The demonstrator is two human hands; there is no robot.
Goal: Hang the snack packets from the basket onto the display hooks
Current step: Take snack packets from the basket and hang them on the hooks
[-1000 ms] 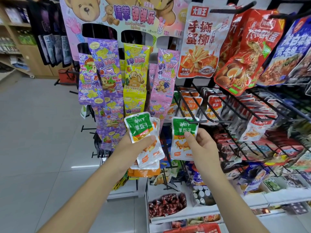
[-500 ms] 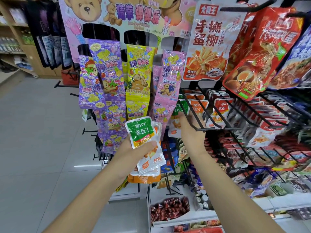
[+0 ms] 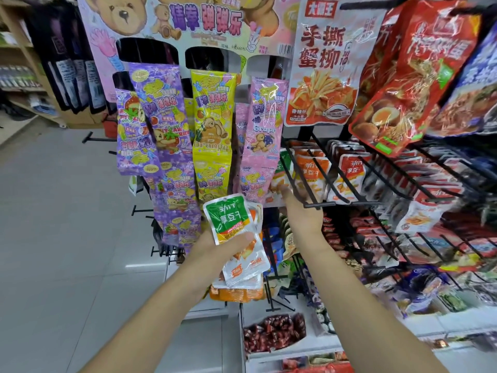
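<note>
My left hand grips a fanned stack of small snack packets; the top one is green and white. My right hand reaches up beneath a black wire display hook, its fingers blurred and stretched toward the lower edge of a green-topped packet. That packet hangs far back on the hook, partly hidden behind a pink candy strip. Orange-topped packets of the same kind hang on the hook beside it. No basket is in view.
More black hooks with red and white packets jut out to the right. Big red bags hang above them. A bear-themed candy stand with purple and yellow strips fills the left. White shelf trays lie below, grey floor to the left.
My right hand carried the green packet from in front of me up to the hook and slid it back along the wire. The left hand kept its stack still.
</note>
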